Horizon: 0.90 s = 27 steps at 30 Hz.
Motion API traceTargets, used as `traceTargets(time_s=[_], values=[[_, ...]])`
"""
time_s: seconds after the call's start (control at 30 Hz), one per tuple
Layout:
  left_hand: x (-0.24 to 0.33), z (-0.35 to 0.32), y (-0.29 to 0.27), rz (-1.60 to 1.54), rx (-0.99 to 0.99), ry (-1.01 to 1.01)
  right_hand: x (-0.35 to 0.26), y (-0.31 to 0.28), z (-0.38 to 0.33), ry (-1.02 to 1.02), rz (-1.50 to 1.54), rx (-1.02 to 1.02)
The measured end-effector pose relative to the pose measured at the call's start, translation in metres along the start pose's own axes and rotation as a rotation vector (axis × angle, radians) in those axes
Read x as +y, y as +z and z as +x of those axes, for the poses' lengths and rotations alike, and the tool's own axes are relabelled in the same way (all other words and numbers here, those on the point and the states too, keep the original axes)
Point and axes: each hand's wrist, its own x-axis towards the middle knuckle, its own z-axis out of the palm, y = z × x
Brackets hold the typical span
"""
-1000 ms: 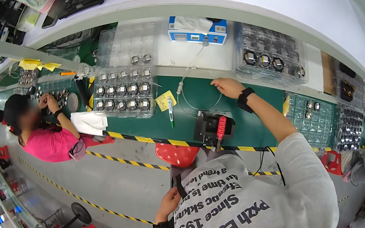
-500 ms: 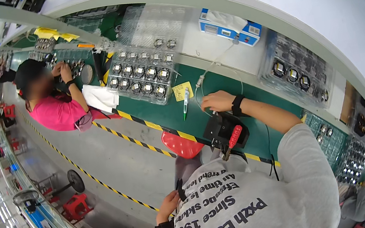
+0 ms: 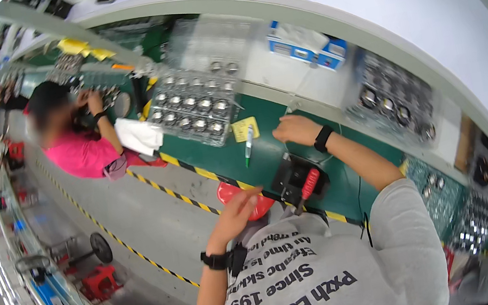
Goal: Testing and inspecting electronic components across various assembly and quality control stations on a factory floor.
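Observation:
My right hand [image 3: 296, 129], a black watch on its wrist, rests with curled fingers on the green bench mat [image 3: 270, 151], near a thin white cable; whether it grips anything is hidden. Just below it sits a black fixture [image 3: 289, 177] with a red-handled screwdriver [image 3: 309, 183] lying across it. My left hand [image 3: 236, 209], with a black wristband, hovers with fingers spread and nothing in them, over a red stool [image 3: 229, 190] at the bench's front edge. A green-and-white pen [image 3: 247, 146] and a yellow note [image 3: 245, 129] lie left of my right hand.
A clear tray of round metal parts [image 3: 193, 106] stands at the back left, a blue-and-white box [image 3: 307, 50] on the shelf, another tray of dark round parts [image 3: 393, 104] to the right. A person in a pink shirt [image 3: 79, 152] works at the bench further left. Yellow-black tape [image 3: 187, 198] marks the bench edge.
My left hand has risen from beside my body to the bench's front edge by the red stool. My right hand stays on the mat near the cable.

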Motion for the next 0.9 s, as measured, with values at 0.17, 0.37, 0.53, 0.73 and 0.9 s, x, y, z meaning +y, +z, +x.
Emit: traceTargets(time_s=[0.17,0.37,0.53,0.73,0.9], values=[[0.017,0.078,0.026,-0.122,-0.080,0.333,-0.054,-0.112,-0.064,0.476,0.208,0.307],[0.035,0.113,0.051,-0.334,-0.231,0.240,-0.158,-0.169,-0.168,0.963,0.311,0.953],[0.030,0.127,0.054,-0.180,-0.260,0.249,-0.243,-0.164,-0.192,1.449,0.586,1.252],[0.031,0.125,0.063,-0.172,-0.163,0.295,-0.273,-0.045,-0.146,1.285,0.624,0.893],[0.030,0.121,0.060,-0.120,-0.110,0.298,-0.265,0.007,-0.110,1.391,0.653,0.832]])
